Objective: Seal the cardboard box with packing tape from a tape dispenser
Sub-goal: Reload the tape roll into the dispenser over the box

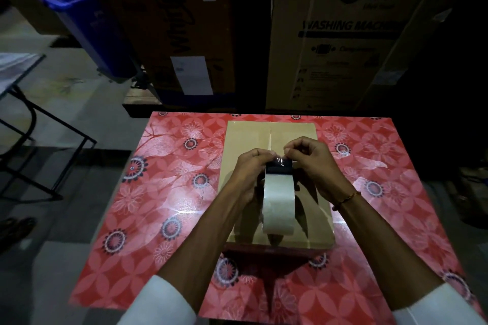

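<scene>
- The cardboard box (245, 134) sits in the middle of a table with a red flowery cover (169, 192), flaps folded shut, and the centre seam looks bare, so no tape is down yet as far as I can tell.
- The tape dispenser (277, 192) is held just above the near half of the box, clear-ish roll toward the camera, dark front end pointing away along the seam.
- Looks like the "find and free the tape end" step. A bit of shiny crinkled tape shows right at the front of the dispenser.
- Left hand (250, 166) is wrapped around the left side of the dispenser, fingers curled, steadying it.
- Right hand (314, 163) is curled over the front, thumb and fingertips pinched together on that loose tape end.
- Both forearms come in from the bottom, angled inward, meeting over the box; white sleeves at the edge, a thin bracelet on the right wrist.
- Next move, I'd guess: pull out enough tape, stick it down over one end of the seam, then drag along it. Needs the end kept flat so it doesn't fold onto itself.
</scene>
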